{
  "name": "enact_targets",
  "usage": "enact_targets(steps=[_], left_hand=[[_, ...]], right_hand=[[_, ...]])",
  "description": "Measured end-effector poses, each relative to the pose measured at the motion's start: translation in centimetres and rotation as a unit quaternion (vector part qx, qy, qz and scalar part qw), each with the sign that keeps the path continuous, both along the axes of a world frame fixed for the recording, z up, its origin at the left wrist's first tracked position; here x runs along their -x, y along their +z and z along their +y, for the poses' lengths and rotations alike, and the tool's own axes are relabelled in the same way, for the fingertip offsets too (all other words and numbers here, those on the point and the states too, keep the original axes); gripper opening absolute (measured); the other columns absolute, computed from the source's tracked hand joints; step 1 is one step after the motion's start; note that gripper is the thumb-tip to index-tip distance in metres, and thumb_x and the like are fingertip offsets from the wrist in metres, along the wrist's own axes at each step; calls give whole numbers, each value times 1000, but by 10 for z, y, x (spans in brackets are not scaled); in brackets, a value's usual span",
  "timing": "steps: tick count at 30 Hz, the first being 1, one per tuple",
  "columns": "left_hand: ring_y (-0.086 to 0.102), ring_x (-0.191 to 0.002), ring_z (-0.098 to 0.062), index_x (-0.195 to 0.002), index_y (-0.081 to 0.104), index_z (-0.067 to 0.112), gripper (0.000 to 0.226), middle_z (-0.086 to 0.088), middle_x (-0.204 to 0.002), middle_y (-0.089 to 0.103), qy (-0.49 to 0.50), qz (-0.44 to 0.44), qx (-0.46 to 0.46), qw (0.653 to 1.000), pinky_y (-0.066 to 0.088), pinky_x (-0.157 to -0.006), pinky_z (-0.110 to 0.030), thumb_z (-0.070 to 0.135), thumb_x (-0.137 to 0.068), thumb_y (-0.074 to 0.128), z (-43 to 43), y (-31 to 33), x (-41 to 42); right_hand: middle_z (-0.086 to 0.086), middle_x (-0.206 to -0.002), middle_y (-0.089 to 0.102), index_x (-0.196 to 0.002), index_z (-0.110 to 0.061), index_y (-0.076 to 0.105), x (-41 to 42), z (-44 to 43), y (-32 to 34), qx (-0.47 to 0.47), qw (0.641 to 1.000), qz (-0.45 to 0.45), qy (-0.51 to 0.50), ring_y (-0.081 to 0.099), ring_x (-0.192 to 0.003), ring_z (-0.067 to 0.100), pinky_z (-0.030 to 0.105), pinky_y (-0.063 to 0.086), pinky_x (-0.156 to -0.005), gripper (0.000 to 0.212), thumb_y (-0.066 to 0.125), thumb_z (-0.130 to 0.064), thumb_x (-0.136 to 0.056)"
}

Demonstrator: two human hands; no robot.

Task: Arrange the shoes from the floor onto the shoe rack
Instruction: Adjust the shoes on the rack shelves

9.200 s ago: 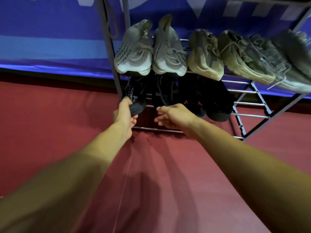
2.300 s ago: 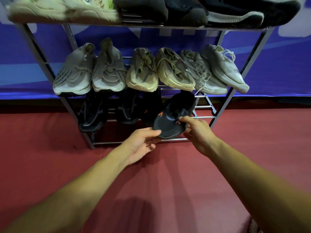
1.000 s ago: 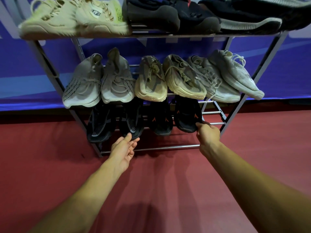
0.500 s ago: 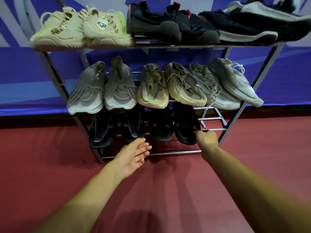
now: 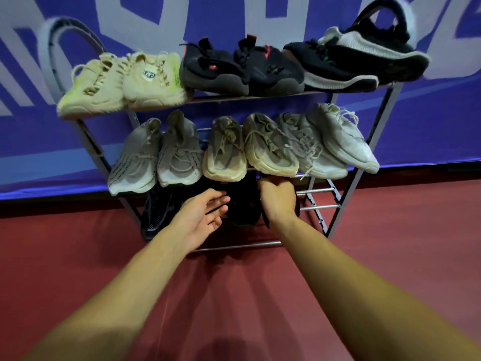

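— Whereabouts?
— Black shoe [image 5: 265,220], bottom shelf, right end of shoe rack [image 5: 318,190]. Seemingly gripped by curled fingers of right hand [image 5: 277,198]; left hand [image 5: 205,214] open, empty.
— Handling?
— Probably light, soft knit; better held by heel or sole.

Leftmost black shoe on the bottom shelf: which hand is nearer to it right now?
Left. The left hand hovers open just right of the leftmost black shoe; the right hand is farther right, next to the bare rods.
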State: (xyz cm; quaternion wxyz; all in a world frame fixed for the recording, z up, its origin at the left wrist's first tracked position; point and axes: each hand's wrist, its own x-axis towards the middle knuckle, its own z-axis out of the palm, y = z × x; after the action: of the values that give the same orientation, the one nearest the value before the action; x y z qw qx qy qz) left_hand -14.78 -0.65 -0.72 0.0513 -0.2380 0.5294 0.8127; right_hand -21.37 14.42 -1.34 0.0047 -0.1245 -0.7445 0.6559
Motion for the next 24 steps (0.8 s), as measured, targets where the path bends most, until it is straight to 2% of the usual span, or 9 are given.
enact_targets(steps=[3,6,9,10,13,16,18,20,24], left_hand=[[65,-71,-9,-101,70,14,14,2,-87,75,12,-8,44,999,41,-58,-21,16,-89,63,14,13,-2],[64,-72,-10,-100,68,12,12,1,-87,74,43,-12,59,997,40,-58,-22,13,-89,63,26,25,-6],[62,-73,-10,-92,66,14,5,-1,-92,71,64,-3,55,996,40,-57,-22,13,-86,65,34,37,-10],[62,-73,-10,-89,65,16,3,0,-92,71,73,5,57,996,40,-57,-22,15,-86,65,36,40,-10],[63,-70,-8,-89,68,19,7,2,-90,72,75,34,78,994,41,-58,-22,23,-84,67,39,44,-8],[63,-68,-7,-92,71,22,18,5,-87,74,81,44,94,991,41,-57,-22,37,-82,69,39,42,-5],[63,-66,-7,-90,71,23,21,5,-82,75,104,46,67,991,39,-55,-22,42,-82,70,38,39,-4],[61,-62,-7,-88,70,22,18,4,-76,73,123,48,25,991,37,-52,-21,39,-82,70,40,38,-2],[57,-57,-5,-86,68,15,9,-2,-82,72,138,48,-34,989,32,-52,-20,23,-85,65,39,42,0]], right_hand=[[12,-84,69,-85,-5,70,-8,5,5,9,999,-12,28,59,-78,29,42,52,-80,32,60,-33,-71],[6,-73,59,-70,-16,59,-17,9,15,40,998,-12,42,53,-72,24,38,44,-71,14,63,-29,-72],[-3,-62,54,-57,-20,52,-28,13,21,45,997,-7,68,49,-63,19,36,40,-66,21,63,-29,-73],[-5,-61,57,-58,-21,56,-30,15,22,46,996,-5,79,51,-62,17,37,43,-67,20,64,-29,-74],[0,-77,72,-77,-15,70,-32,20,24,62,995,-1,80,63,-73,16,38,53,-78,20,70,-34,-80],[3,-85,74,-93,-11,73,-32,26,29,101,992,-7,71,62,-69,13,29,47,-65,35,68,-44,-84],[4,-90,76,-99,-10,74,-33,28,30,119,992,-12,46,63,-71,14,27,44,-63,41,64,-48,-86],[5,-92,76,-98,-12,73,-35,28,34,144,989,-16,20,62,-70,13,26,44,-61,39,63,-49,-88],[3,-77,72,-79,-14,68,-35,21,48,228,973,-39,-22,52,-49,8,18,36,-39,25,63,-36,-88]])
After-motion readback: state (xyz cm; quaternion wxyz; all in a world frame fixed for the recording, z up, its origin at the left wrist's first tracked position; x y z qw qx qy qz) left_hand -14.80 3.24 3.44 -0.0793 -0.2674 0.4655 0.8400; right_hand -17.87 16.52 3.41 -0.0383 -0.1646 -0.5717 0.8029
